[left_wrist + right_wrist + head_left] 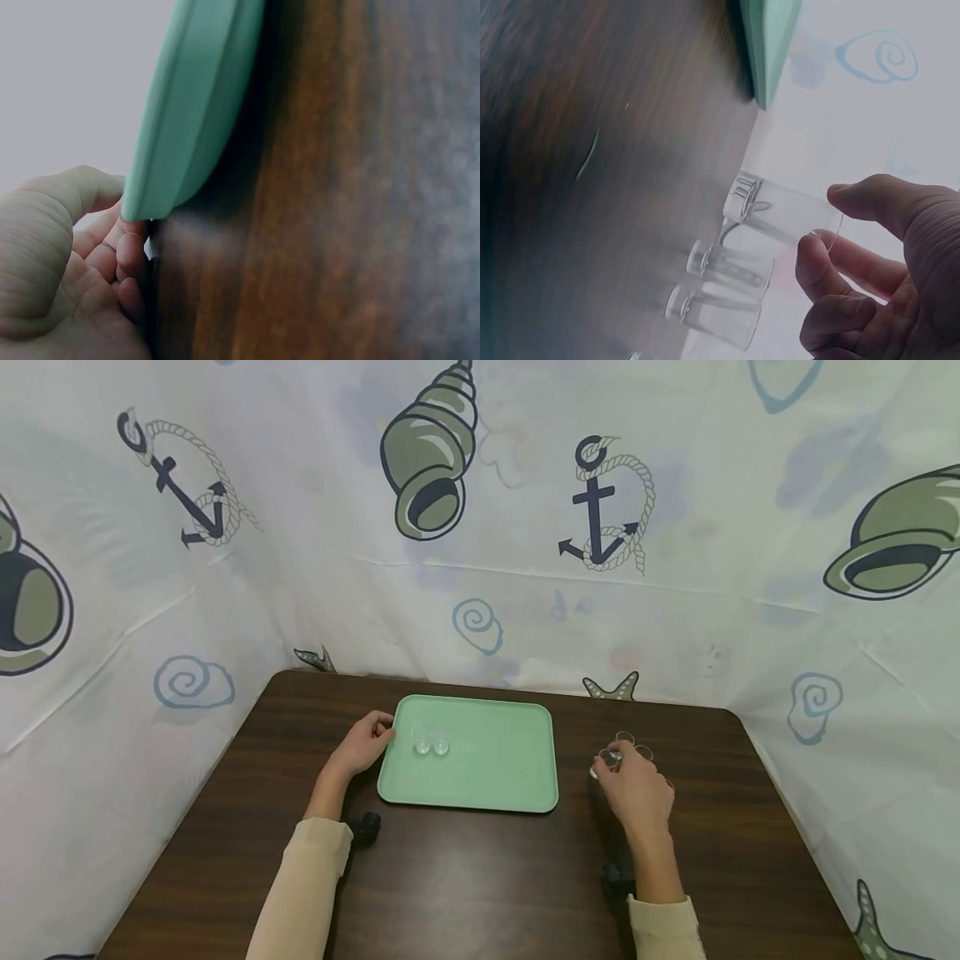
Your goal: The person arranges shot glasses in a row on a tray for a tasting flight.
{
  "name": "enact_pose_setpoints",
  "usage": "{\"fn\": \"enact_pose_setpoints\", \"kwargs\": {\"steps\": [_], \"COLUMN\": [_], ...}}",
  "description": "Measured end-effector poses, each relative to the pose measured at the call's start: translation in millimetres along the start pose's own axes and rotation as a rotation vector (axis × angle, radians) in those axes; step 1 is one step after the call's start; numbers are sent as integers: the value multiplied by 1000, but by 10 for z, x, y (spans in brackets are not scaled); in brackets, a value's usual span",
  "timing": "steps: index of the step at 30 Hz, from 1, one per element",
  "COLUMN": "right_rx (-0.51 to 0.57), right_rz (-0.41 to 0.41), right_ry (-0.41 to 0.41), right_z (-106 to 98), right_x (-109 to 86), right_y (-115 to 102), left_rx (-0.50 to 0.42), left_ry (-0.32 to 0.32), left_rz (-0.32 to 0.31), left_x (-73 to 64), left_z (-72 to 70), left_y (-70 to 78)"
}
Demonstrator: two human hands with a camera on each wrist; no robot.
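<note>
A light green tray lies on the dark wooden table. My left hand holds its left edge, the thumb over the rim and the fingers curled below it in the left wrist view. Two small clear shot glasses stand side by side on the tray's left part. To the right of the tray, my right hand pinches another shot glass near its rim between thumb and fingers. Beside that glass in the right wrist view stand two more shot glasses, partly hidden by the hand in the head view.
The brown table reaches back to a pale curtain printed with shells and anchors, which also hangs at both sides. A black wrist device sits at the left cuff, another at the right.
</note>
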State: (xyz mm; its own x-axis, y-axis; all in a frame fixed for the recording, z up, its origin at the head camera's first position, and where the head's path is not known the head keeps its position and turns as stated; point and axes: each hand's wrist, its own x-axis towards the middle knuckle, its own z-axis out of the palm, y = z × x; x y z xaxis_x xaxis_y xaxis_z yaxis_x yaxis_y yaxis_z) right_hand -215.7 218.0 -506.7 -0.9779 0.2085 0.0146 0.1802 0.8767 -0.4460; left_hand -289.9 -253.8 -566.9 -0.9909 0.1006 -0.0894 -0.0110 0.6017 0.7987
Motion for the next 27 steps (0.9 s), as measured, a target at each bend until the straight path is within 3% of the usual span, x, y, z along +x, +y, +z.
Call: {"fn": "enact_pose_setpoints", "kwargs": {"steps": [27], "right_rx": [99], "right_rz": [-76], "right_ry": [44], "right_z": [38], "right_x": [53], "right_y": [-422], "left_rx": [-12], "left_ry": [-5], "left_rz": [-6], "left_x": [-12], "left_z": [8], "left_y": [15]}}
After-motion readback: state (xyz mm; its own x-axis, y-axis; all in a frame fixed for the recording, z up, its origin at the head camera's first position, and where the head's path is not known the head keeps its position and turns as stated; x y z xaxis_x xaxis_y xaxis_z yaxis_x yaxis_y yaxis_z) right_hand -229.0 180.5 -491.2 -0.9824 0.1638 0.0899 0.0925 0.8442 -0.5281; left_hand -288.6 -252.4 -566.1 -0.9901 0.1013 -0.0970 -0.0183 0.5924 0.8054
